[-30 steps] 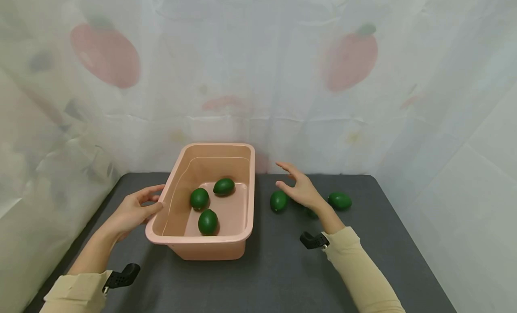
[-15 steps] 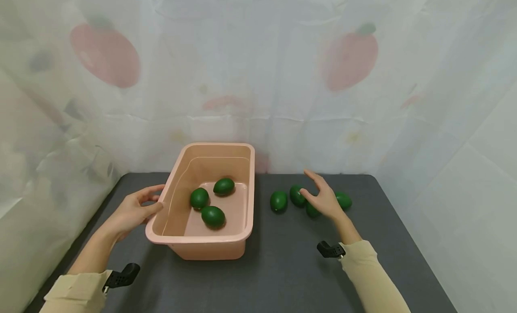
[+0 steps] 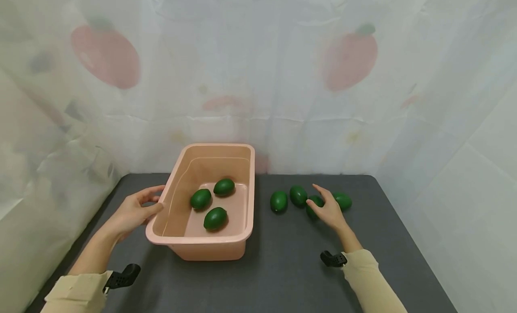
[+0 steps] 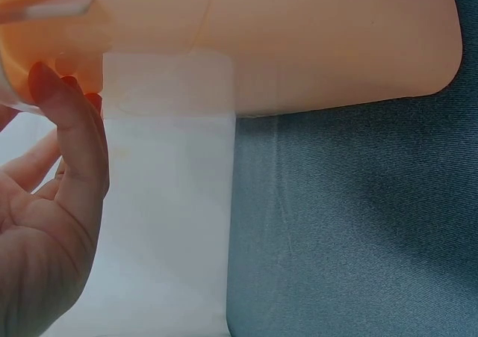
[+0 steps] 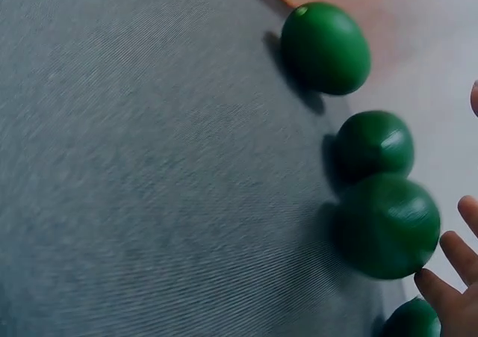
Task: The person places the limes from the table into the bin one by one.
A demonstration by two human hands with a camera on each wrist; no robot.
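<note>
A pink plastic tub (image 3: 250, 192) stands on the dark grey table and holds three green egg-shaped fruits (image 3: 215, 218). My left hand (image 3: 153, 197) rests against the tub's left wall, its fingertips (image 4: 56, 90) touching the tub (image 4: 299, 38) under the rim. Several more green fruits lie in a row right of the tub: one (image 3: 278, 201) nearest it, one (image 3: 298, 195) beside that, and one (image 3: 343, 200) at the far right. My right hand (image 3: 319, 198) hovers open over another fruit (image 3: 311, 210) in the row. Its fingertips (image 5: 448, 277) are at that fruit (image 5: 387, 225).
A pale curtain printed with fruit hangs behind and to both sides of the table (image 3: 282, 268). The table's far right corner (image 3: 369, 176) lies just beyond the row of fruits. Black wrist mounts (image 3: 333, 259) show at both sleeves.
My right hand has moved right from beside the tub and come down over the row of fruits. The nearest fruit inside the tub has rolled a little. My left hand has stayed put.
</note>
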